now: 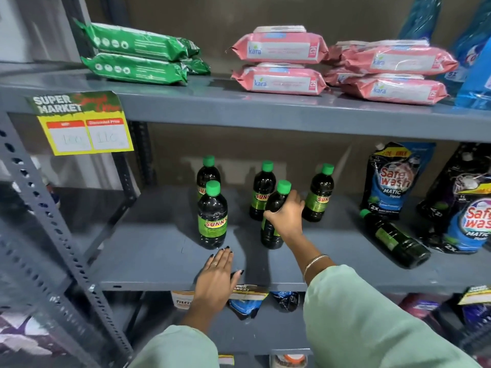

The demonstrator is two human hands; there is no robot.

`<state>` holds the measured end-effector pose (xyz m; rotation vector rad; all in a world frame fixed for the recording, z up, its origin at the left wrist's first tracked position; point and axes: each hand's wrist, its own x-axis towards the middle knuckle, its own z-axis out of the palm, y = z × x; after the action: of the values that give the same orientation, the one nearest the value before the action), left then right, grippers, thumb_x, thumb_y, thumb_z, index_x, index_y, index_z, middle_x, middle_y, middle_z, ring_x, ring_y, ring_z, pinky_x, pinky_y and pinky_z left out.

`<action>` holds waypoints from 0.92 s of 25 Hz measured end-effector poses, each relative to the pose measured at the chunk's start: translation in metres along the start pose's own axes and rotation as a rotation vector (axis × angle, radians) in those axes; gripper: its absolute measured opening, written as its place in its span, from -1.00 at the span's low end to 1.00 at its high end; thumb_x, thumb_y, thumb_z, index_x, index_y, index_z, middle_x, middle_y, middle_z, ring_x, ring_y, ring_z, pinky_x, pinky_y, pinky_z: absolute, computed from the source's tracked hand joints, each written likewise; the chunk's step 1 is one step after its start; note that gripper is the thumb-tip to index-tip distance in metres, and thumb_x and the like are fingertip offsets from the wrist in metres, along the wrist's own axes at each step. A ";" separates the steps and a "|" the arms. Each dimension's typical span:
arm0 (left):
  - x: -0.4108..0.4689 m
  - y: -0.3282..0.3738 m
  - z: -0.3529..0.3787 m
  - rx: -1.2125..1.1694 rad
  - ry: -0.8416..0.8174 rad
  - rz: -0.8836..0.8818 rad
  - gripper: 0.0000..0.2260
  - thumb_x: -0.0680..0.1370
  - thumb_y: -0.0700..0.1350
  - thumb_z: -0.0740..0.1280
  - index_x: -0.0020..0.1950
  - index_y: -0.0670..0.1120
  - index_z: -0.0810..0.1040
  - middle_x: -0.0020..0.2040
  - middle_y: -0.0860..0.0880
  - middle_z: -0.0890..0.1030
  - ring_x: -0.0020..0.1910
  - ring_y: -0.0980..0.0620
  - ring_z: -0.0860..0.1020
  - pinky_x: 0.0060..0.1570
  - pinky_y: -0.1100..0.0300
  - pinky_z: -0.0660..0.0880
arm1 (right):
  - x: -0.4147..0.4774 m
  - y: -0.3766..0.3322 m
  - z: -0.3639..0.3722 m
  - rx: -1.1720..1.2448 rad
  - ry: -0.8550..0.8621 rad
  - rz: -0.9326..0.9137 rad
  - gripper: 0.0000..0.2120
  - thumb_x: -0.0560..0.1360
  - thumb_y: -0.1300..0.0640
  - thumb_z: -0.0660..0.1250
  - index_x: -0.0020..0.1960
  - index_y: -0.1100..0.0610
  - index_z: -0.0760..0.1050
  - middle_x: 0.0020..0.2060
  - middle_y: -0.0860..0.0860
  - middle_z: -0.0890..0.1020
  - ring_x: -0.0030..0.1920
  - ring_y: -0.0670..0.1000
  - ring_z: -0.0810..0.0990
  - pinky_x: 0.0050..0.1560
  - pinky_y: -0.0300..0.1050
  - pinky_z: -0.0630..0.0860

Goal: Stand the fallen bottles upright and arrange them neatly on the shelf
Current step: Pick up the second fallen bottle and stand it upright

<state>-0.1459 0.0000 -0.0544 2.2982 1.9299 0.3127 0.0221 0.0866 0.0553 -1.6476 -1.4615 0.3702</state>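
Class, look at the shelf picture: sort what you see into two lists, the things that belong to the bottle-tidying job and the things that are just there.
Belongs to the job:
- five upright bottles, one held by the right hand
- fallen bottle
- middle shelf
- left hand, flat on the shelf edge

Just there:
- green packs
- pink packs
- detergent pouches
- price tag

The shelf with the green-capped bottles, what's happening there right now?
A person is tidying dark bottles on the middle shelf. The right hand grips one bottle, nearly upright at the front. The left hand rests flat on the shelf edge. Four bottles already stand upright; one fallen bottle lies on its side beside the detergent pouches.
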 end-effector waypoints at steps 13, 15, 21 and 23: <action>0.001 -0.003 0.006 0.012 0.100 0.062 0.04 0.23 0.27 -0.71 0.46 -0.17 0.09 0.49 -0.09 0.16 0.47 -0.02 0.10 0.39 0.13 -0.10 | -0.027 0.007 0.011 0.118 0.075 0.162 -0.38 0.29 0.13 0.50 0.20 0.30 0.27 0.15 0.23 0.41 0.25 0.21 0.32 0.26 0.08 0.31; 0.001 -0.003 0.004 -0.018 0.098 0.058 0.04 0.22 0.27 -0.72 0.46 -0.17 0.07 0.50 -0.10 0.15 0.47 -0.02 0.09 0.38 0.13 -0.13 | -0.030 0.007 0.014 0.216 0.065 0.200 -0.42 0.26 0.17 0.45 0.18 0.25 0.27 0.12 0.21 0.46 0.24 0.24 0.39 0.22 0.11 0.40; 0.000 -0.004 0.003 -0.044 0.001 -0.004 -0.28 0.58 0.14 -0.32 0.13 -0.17 0.58 0.11 -0.09 0.64 0.10 -0.01 0.59 0.07 0.04 0.51 | -0.033 0.009 0.016 0.196 0.125 0.194 -0.35 0.29 0.14 0.51 0.24 0.29 0.25 0.19 0.22 0.41 0.27 0.21 0.31 0.26 0.09 0.32; 0.001 -0.004 0.004 -0.052 0.040 0.004 -0.29 0.59 0.13 -0.31 0.12 -0.17 0.58 0.10 -0.09 0.65 0.10 -0.01 0.59 0.07 0.04 0.51 | -0.038 0.014 0.018 0.266 0.089 0.211 -0.39 0.28 0.19 0.45 0.24 0.23 0.25 0.15 0.21 0.46 0.23 0.22 0.40 0.23 0.12 0.41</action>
<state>-0.1484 0.0014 -0.0587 2.2805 1.9118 0.4084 0.0081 0.0609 0.0223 -1.5832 -1.1230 0.5761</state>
